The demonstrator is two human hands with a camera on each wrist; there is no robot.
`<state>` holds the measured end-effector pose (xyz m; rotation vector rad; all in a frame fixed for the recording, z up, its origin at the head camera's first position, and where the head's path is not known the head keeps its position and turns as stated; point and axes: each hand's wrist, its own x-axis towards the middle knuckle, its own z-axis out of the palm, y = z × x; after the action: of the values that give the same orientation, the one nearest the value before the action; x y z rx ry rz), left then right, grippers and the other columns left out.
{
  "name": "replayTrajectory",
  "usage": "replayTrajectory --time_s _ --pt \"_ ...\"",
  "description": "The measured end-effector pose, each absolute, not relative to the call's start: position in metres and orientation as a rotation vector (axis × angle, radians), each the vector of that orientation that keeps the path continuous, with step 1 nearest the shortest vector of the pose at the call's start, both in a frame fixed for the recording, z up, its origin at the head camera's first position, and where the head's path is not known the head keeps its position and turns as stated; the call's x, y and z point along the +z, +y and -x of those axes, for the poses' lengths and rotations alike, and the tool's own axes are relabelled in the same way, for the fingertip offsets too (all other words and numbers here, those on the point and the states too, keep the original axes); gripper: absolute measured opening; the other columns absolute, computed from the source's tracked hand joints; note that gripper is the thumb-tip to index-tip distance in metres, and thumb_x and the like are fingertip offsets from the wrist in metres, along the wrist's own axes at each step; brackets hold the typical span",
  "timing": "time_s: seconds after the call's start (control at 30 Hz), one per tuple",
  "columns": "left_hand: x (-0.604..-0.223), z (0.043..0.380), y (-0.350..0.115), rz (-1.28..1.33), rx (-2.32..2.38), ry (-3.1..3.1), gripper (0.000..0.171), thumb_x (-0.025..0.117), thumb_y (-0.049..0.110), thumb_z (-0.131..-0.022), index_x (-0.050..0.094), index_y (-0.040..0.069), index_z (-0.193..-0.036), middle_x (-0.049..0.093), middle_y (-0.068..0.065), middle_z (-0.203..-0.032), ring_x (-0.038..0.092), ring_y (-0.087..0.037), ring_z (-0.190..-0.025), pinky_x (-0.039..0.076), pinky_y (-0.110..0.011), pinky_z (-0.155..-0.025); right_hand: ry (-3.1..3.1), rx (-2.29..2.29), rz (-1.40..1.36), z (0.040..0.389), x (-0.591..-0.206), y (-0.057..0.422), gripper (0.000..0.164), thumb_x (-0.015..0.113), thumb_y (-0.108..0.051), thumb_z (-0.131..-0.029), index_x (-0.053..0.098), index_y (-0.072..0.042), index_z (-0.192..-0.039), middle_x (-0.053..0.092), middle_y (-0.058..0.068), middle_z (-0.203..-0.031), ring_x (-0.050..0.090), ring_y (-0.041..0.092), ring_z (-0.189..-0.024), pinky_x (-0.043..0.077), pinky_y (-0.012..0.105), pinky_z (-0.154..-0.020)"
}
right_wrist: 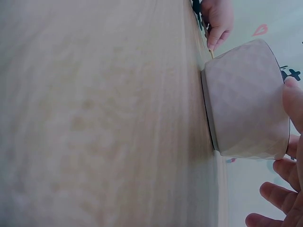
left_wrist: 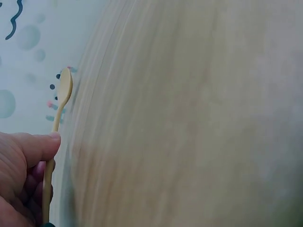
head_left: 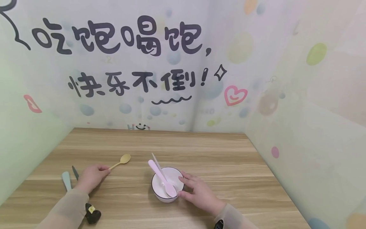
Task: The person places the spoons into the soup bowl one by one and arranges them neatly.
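Observation:
On the left, my left hand (head_left: 92,176) pinches the handle of a yellow spoon (head_left: 125,158) between thumb and fingers. The spoon's bowl points away from the hand, low over the table. In the left wrist view the spoon (left_wrist: 66,87) shows at full length above the thumb. My right hand (head_left: 200,192) holds a white bowl (head_left: 166,200) with a dark rim, thumb and a finger at its right side. A pink spoon (head_left: 170,190) leans inside the bowl, beside a thin pale utensil (head_left: 154,157) whose lower end is hidden. The right wrist view shows the bowl's faceted side (right_wrist: 246,104).
Left of my left hand lie a blue-grey utensil handle (head_left: 66,180) and a dark one (head_left: 75,172), both partly hidden by the arm. The wooden table (head_left: 200,146) meets printed walls at the back and sides.

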<state>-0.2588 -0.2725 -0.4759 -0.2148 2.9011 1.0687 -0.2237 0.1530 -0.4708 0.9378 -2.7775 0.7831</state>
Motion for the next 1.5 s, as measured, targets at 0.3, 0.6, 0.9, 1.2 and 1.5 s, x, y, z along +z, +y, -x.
replayTrajectory --time_s 0.3,0.6,0.9,1.2,1.5 --pt "-0.469 0.259 -0.27 0.205 1.098 2.875 0.039 0.059 0.032 -0.095 0.064 -0.001 -0.115 0.065 -0.014 -0.101 0.056 -0.027 -0.089 0.043 -0.043 -0.071 -2.77 0.789 -0.94 0.223 -0.47 0.153 0.064 0.059 -0.056 -0.088 0.058 -0.011 -0.134 0.046 0.0 -0.146 0.044 0.027 -0.132 0.036 0.047 -0.104" --pt "-0.454 0.256 -0.262 0.152 1.106 2.897 0.034 0.06 0.028 -0.094 0.067 0.0 -0.111 0.064 -0.016 -0.105 0.056 -0.027 -0.09 0.043 -0.043 -0.071 -2.763 0.782 -0.94 0.224 -0.47 0.153 0.065 0.059 -0.056 -0.088 0.058 -0.01 -0.133 0.046 0.001 -0.145 0.045 0.028 -0.131 0.036 0.047 -0.104" --pt "-0.44 0.255 -0.254 0.06 1.101 2.925 0.033 0.06 0.029 -0.094 0.068 0.001 -0.109 0.063 -0.018 -0.109 0.057 -0.035 -0.1 0.044 -0.053 -0.08 -2.756 0.78 -0.941 0.224 -0.47 0.153 0.065 0.058 -0.057 -0.087 0.058 -0.011 -0.133 0.047 0.002 -0.145 0.045 0.03 -0.131 0.037 0.048 -0.103" --pt "-0.425 0.251 -0.243 -0.089 1.049 3.0 0.028 0.064 0.027 -0.092 0.07 0.003 -0.105 0.063 -0.016 -0.105 0.058 -0.033 -0.096 0.047 -0.049 -0.075 -2.761 0.792 -0.94 0.224 -0.47 0.153 0.065 0.059 -0.057 -0.087 0.058 -0.011 -0.133 0.047 0.002 -0.145 0.044 0.031 -0.131 0.036 0.048 -0.104" --pt "-0.409 0.247 -0.236 -0.134 1.042 3.01 0.026 0.064 0.026 -0.092 0.071 0.004 -0.104 0.065 -0.017 -0.106 0.06 -0.033 -0.095 0.048 -0.049 -0.073 -2.759 0.787 -0.951 0.224 -0.47 0.153 0.065 0.059 -0.056 -0.087 0.058 -0.01 -0.133 0.047 0.004 -0.145 0.045 0.033 -0.131 0.036 0.049 -0.104"
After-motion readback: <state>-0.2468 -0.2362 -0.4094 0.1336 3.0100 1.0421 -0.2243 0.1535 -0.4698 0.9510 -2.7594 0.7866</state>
